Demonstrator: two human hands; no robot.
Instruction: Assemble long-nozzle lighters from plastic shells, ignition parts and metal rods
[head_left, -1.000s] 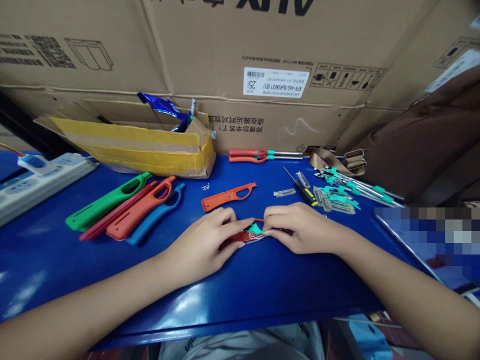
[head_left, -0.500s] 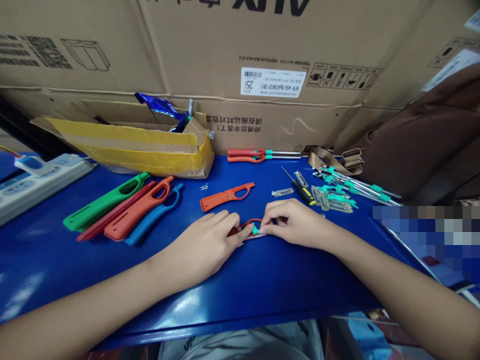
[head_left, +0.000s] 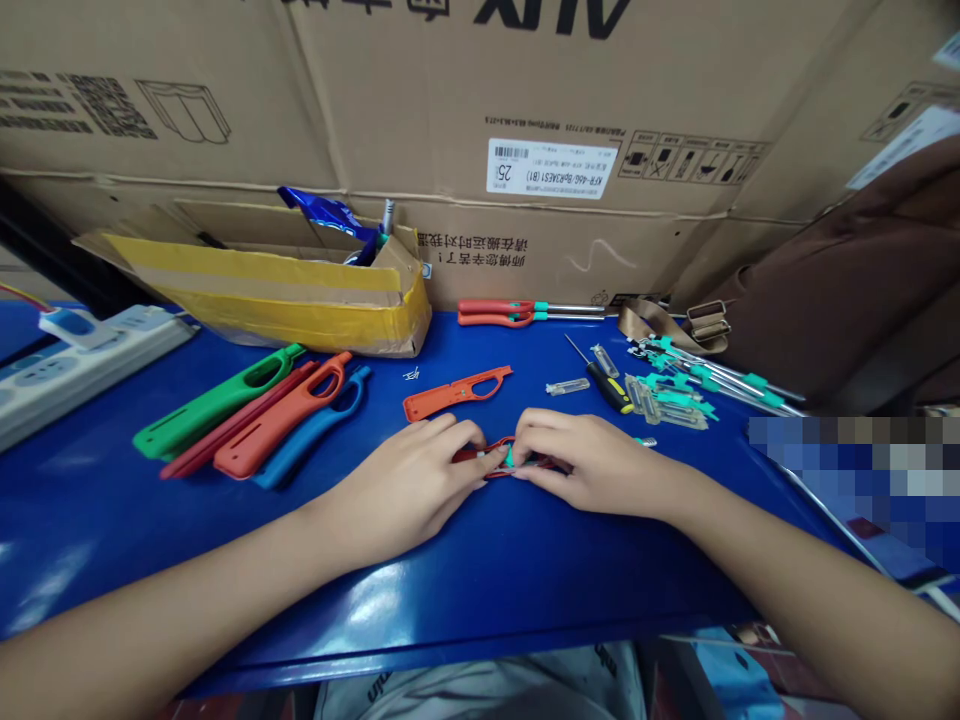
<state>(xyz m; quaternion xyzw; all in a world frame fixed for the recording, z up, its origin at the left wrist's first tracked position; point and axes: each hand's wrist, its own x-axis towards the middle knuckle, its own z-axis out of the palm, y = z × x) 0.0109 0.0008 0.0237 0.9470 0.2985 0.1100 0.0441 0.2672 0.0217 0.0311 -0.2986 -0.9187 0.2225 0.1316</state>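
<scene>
Between my hands, low over the blue table, lies a red utility lighter body (head_left: 491,474) with a teal piece (head_left: 510,459) in its handle loop. My left hand (head_left: 420,480) is closed around its left part, thumb and fingertips at the teal piece. From the other side, my right hand (head_left: 592,462) pinches the body close to the same spot. A metal tube tip (head_left: 650,441) shows behind the right wrist; its join to the body is hidden. Just beyond lies an orange half shell (head_left: 457,394), inner face up.
Green, red, orange and blue lighter shells (head_left: 255,440) lie at left, near a power strip (head_left: 97,350). Behind stands a yellow-taped cardboard box (head_left: 300,315). Two red lighters (head_left: 499,313) lie at the back. A screwdriver (head_left: 609,388), clear fuel tanks (head_left: 568,386) and metal rods (head_left: 720,375) lie right.
My right hand has come slightly lower and its fingers have curled over the lighter body. A metal tube tip now shows behind the right wrist. The left hand stays nearly in place.
</scene>
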